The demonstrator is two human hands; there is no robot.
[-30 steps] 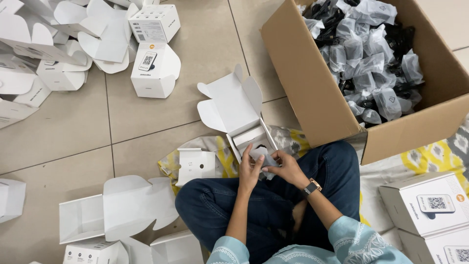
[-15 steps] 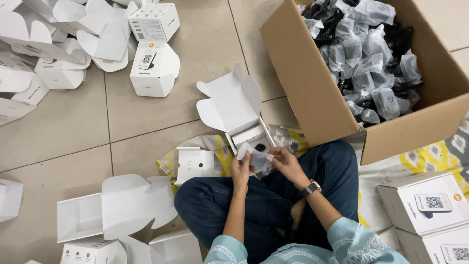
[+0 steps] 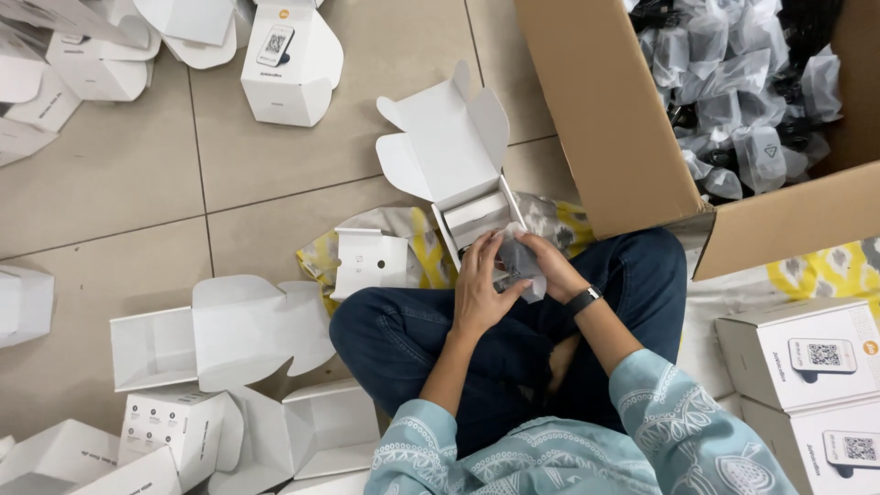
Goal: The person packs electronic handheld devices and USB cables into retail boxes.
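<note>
While we sit cross-legged on the tiled floor [image 3: 275, 183], both our hands meet over our lap around a small item in a clear plastic bag [image 3: 522, 266], right at the mouth of an open white box [image 3: 463, 174]. Our left hand [image 3: 478, 291] cups the bag from the left with fingers wrapped around its side, and our right hand [image 3: 543, 259] pinches it from the right, a dark watch [image 3: 583, 299] on that wrist. Both grips are closed on the bag; what is inside it we cannot make out.

The room to move is tight. The wall of a large cardboard carton [image 3: 610, 119], full of similar bagged items, stands just beside our right hand. A folded white insert [image 3: 371, 264] lies near on the left, on a yellow patterned cloth [image 3: 426, 247]. Open white boxes [image 3: 220, 335] crowd the floor at our left knee, and closed printed boxes [image 3: 807, 353] sit at our right. The barest tile lies ahead to the left.

The open white box runs away from us, its lid flaps raised at the far end, its open cavity toward our hands. The bag hangs roughly upright, long axis running from the box mouth down toward our lap.
</note>
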